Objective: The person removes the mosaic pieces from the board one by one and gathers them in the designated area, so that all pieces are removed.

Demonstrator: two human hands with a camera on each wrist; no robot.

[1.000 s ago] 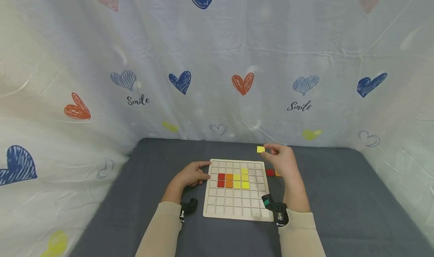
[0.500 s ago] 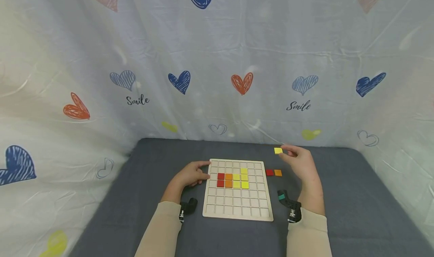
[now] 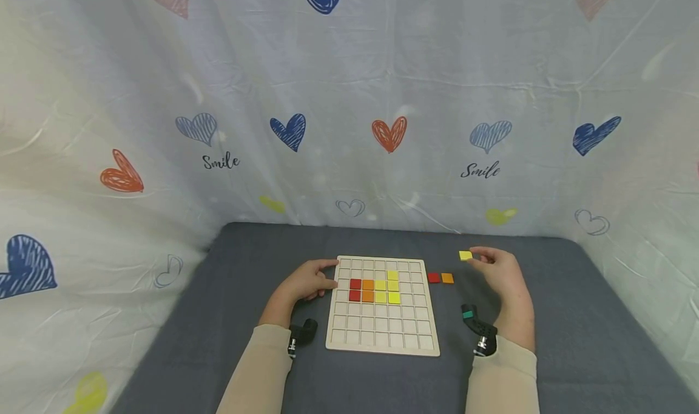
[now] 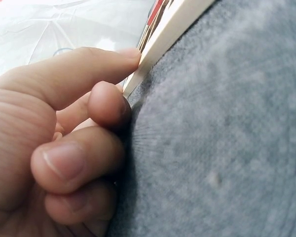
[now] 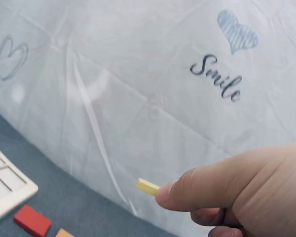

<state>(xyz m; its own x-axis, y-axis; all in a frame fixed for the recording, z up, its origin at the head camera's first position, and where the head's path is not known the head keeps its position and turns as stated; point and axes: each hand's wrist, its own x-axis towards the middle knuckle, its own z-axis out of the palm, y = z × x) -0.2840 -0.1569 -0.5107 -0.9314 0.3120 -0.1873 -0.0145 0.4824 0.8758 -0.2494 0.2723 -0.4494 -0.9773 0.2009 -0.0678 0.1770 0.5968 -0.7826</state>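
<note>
A pale wooden grid board (image 3: 382, 352) lies flat on the dark cloth, with red tiles (image 3: 355, 290), orange tiles (image 3: 368, 290) and several yellow tiles (image 3: 387, 291) in its middle cells. At its left side, my left hand (image 3: 304, 280) touches the edge with straight thumb and index finger. The left wrist view has the other fingers curled beside the board's edge (image 4: 172, 34), holding nothing. To the right of the board, my right hand (image 3: 499, 272) pinches a yellow square tile (image 3: 465, 255) between thumb and finger; its thin side faces the right wrist view.
Just off the board's right edge lie a loose red tile (image 3: 434, 278) and a loose orange tile (image 3: 448, 278), side by side. A white curtain (image 3: 338, 159) with printed hearts rises behind the cloth-covered table (image 3: 579, 317) and along both sides.
My right hand has carried the yellow tile to the right, away from the board, and lately lower. The loose red and orange tiles show fully again. The left hand has stayed put.
</note>
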